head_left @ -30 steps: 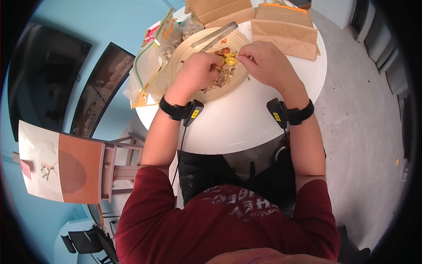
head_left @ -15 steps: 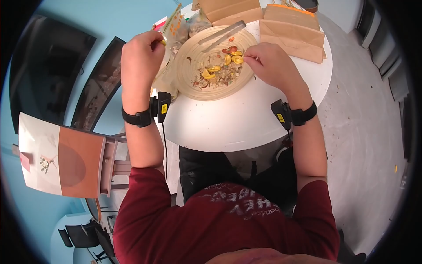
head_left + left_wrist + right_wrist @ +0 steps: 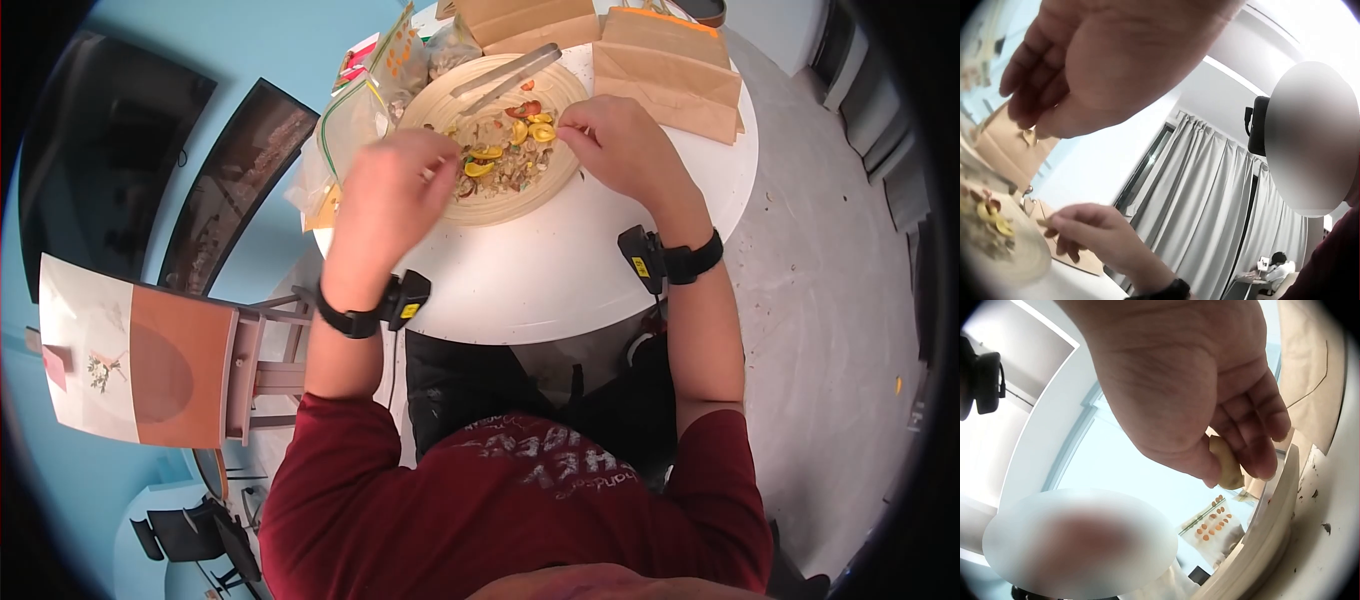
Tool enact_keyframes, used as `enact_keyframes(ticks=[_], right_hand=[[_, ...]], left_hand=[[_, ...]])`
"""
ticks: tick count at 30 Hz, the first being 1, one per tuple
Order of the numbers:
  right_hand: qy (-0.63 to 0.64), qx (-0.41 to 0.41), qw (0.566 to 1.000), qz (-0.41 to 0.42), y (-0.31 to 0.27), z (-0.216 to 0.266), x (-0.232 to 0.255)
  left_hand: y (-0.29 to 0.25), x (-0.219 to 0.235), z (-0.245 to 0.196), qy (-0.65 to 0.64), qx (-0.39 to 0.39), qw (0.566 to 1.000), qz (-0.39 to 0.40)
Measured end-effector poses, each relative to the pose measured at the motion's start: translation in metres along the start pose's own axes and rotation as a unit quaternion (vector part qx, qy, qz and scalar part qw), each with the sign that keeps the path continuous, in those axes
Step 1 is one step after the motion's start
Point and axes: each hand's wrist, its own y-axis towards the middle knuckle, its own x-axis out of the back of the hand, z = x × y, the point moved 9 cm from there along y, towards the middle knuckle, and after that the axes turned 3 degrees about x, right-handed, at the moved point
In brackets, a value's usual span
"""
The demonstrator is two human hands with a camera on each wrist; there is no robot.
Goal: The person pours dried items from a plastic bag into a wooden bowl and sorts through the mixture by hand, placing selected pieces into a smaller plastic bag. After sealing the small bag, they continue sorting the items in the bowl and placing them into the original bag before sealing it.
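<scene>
A round woven-look tray (image 3: pixel 420 110) on the white table holds a bed of small brown and tan dried bits with several curved yellow pieces (image 3: pixel 480 168) and red pieces (image 3: pixel 525 109). Metal tongs (image 3: pixel 510 75) lie across its far side. Over the tray's right rim, my right hand (image 3: pixel 620 145) pinches a curved yellow piece (image 3: pixel 1227 464) between thumb and fingers. My left hand (image 3: pixel 395 190), blurred by motion, hovers at the tray's left rim. Its fingers (image 3: pixel 1025 69) hang loosely bent, and nothing shows between them.
Left of the tray stands an open clear zip bag (image 3: pixel 345 130), with a patterned pouch (image 3: pixel 395 60) and another filled bag (image 3: pixel 452 50) behind. Brown paper bags (image 3: pixel 665 85) stand at the back right. Small crumbs lie on the table beside the tray.
My left hand went from the tray to the bags at the left with a yellow piece, then came back toward the tray's left rim without it. My right hand stays at the right rim.
</scene>
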Motion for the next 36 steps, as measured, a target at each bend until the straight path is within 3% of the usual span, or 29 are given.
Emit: enact_keyframes(ticks=[6,9,12,18,21,24,27,30,36], right_hand=[[0.009,-0.01,1.0,0.014,0.0,-0.003,-0.002],[0.057,-0.027,0.998,0.016,-0.002,-0.005,-0.002],[0.123,-0.066,0.99,0.022,-0.002,-0.007,-0.001],[0.226,-0.143,0.963,0.022,-0.006,-0.015,-0.012],[0.236,-0.166,0.957,0.012,-0.004,-0.017,-0.01],[0.227,-0.171,0.959,-0.017,-0.003,-0.022,-0.01],[0.221,-0.182,0.957,-0.034,-0.003,-0.027,-0.012],[0.208,-0.183,0.96,-0.031,-0.002,-0.029,-0.015],[0.188,-0.182,0.965,-0.023,-0.002,-0.028,-0.015]], left_hand=[[-0.003,-0.06,0.026,0.137,-0.01,0.989,0.053],[-0.006,-0.069,0.038,0.108,0.117,0.979,0.127],[-0.006,-0.066,0.031,0.033,0.066,0.996,0.041],[0.004,-0.072,0.042,0.008,0.089,0.996,-0.005],[0.015,-0.081,0.066,-0.051,0.147,0.988,0.019],[0.019,-0.072,0.075,-0.014,0.161,0.987,0.02],[0.017,-0.075,0.092,0.081,0.12,0.989,0.004],[0.014,-0.087,0.105,0.104,0.149,0.982,0.052],[0.016,-0.104,0.117,0.072,0.157,0.981,0.089]])
